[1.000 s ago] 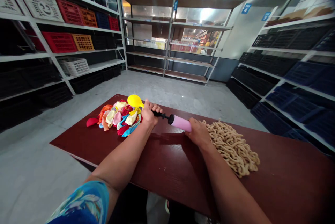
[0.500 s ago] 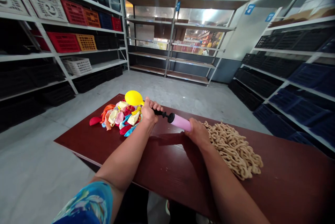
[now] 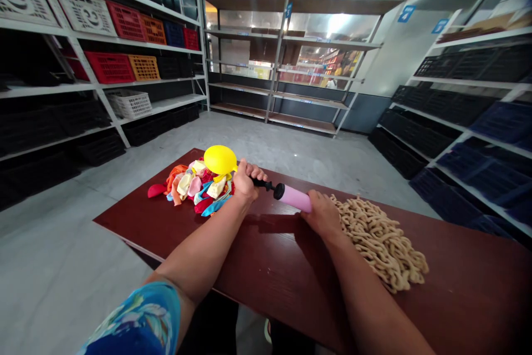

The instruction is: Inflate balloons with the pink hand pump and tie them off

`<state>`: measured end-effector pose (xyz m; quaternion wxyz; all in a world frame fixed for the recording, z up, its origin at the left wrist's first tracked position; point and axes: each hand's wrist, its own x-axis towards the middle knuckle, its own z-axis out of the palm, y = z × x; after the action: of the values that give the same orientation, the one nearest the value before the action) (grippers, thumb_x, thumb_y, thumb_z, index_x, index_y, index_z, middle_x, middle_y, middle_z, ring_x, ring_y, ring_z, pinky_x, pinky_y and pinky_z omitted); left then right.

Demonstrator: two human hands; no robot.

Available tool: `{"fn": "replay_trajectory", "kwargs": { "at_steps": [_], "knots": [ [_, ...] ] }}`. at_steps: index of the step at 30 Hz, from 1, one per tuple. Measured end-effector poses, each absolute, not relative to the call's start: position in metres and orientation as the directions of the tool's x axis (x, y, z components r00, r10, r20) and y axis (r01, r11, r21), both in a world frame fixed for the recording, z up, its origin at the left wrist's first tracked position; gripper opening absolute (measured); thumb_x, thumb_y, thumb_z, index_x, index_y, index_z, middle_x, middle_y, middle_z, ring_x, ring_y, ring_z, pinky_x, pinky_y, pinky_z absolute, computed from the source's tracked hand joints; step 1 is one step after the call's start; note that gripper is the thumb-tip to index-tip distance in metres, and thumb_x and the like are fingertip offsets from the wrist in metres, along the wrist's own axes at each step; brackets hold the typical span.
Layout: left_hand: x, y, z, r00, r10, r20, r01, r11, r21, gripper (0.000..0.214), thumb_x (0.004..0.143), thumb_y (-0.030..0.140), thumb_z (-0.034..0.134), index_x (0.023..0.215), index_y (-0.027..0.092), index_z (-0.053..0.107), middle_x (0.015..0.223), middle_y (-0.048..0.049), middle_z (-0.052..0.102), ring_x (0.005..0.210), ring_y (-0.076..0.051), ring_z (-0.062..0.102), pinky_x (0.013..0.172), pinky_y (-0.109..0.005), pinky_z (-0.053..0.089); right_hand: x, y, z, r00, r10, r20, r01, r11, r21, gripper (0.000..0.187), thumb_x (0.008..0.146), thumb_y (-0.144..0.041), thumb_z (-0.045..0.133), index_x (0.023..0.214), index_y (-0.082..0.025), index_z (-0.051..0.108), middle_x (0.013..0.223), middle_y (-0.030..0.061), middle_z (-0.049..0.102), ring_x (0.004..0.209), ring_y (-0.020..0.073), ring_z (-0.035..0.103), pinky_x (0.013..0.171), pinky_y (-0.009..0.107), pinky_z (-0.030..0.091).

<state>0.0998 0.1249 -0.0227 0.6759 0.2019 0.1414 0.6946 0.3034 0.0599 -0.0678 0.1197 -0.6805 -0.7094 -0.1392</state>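
My left hand (image 3: 246,180) is closed around the neck of a yellow balloon (image 3: 220,159), holding it on the black nozzle of a pink hand pump (image 3: 293,197). The balloon is partly swollen and rises above a heap of limp coloured balloons (image 3: 192,189). My right hand (image 3: 323,216) grips the rear end of the pump's pink barrel, close above the dark red table (image 3: 257,255). The pump lies almost level between my two hands.
A pile of beige chain links (image 3: 380,241) lies on the table right of my right hand. Metal shelves with red, orange, white and black crates (image 3: 110,67) line the left wall; dark crates (image 3: 465,117) fill the right shelves. Grey floor lies beyond the table.
The yellow balloon has grown slightly larger. Both hands keep their grip on the balloon and pump, and the view has shifted a little to the left.
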Motion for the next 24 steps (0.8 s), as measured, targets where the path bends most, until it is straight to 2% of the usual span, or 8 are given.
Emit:
{"fn": "replay_trajectory", "kwargs": {
  "at_steps": [6, 9, 17, 21, 24],
  "knots": [
    [0.111, 0.116, -0.024, 0.018, 0.989, 0.146, -0.863, -0.058, 0.502, 0.052, 0.082, 0.053, 0.049, 0.052, 0.02, 0.023, 0.045, 0.0048, 0.025, 0.039, -0.009, 0.033, 0.044, -0.028, 0.034, 0.295, 0.059, -0.071, -0.085, 0.92, 0.382, 0.996, 0.088, 0.009, 0.024, 0.07, -0.024, 0.061, 0.09, -0.019, 0.048, 0.091, 0.0052, 0.058, 0.083, 0.0196, 0.05, 0.071, 0.028, 0.031],
    [0.104, 0.119, -0.018, 0.001, 0.992, 0.128, -0.861, -0.064, 0.505, 0.052, 0.082, 0.052, 0.049, 0.052, 0.02, 0.022, 0.044, 0.0047, 0.026, 0.039, -0.01, 0.034, 0.044, -0.028, 0.035, 0.296, 0.062, -0.07, -0.087, 0.923, 0.375, 0.996, 0.094, 0.001, 0.023, 0.072, -0.024, 0.058, 0.093, -0.019, 0.05, 0.09, 0.005, 0.059, 0.082, 0.0194, 0.05, 0.071, 0.028, 0.031],
    [0.071, 0.135, -0.008, -0.11, 0.988, 0.113, -0.882, -0.149, 0.448, 0.052, 0.082, 0.049, 0.049, 0.052, 0.02, 0.019, 0.044, 0.0051, 0.023, 0.038, -0.01, 0.032, 0.044, -0.028, 0.034, 0.318, 0.066, -0.066, 0.063, 0.928, 0.368, 0.998, -0.07, 0.005, 0.023, 0.073, -0.026, 0.059, 0.095, -0.02, 0.053, 0.093, 0.0062, 0.06, 0.089, 0.0222, 0.05, 0.071, 0.031, 0.028],
    [0.076, 0.134, -0.011, -0.093, 0.991, 0.099, -0.899, -0.126, 0.42, 0.051, 0.083, 0.049, 0.048, 0.053, 0.02, 0.019, 0.045, 0.005, 0.023, 0.038, -0.009, 0.032, 0.045, -0.028, 0.033, 0.322, 0.067, -0.067, 0.124, 0.913, 0.388, 0.991, -0.135, -0.001, 0.02, 0.074, -0.024, 0.057, 0.094, -0.019, 0.053, 0.095, 0.0082, 0.059, 0.088, 0.0227, 0.049, 0.069, 0.031, 0.028],
    [0.09, 0.127, -0.016, -0.059, 0.992, 0.112, -0.894, -0.102, 0.437, 0.051, 0.084, 0.048, 0.047, 0.052, 0.019, 0.019, 0.045, 0.0047, 0.024, 0.039, -0.009, 0.033, 0.046, -0.027, 0.034, 0.318, 0.068, -0.069, 0.111, 0.904, 0.412, 0.992, -0.128, 0.013, 0.02, 0.074, -0.023, 0.055, 0.094, -0.018, 0.053, 0.094, 0.0086, 0.058, 0.086, 0.0229, 0.047, 0.068, 0.031, 0.028]
  ]
}}
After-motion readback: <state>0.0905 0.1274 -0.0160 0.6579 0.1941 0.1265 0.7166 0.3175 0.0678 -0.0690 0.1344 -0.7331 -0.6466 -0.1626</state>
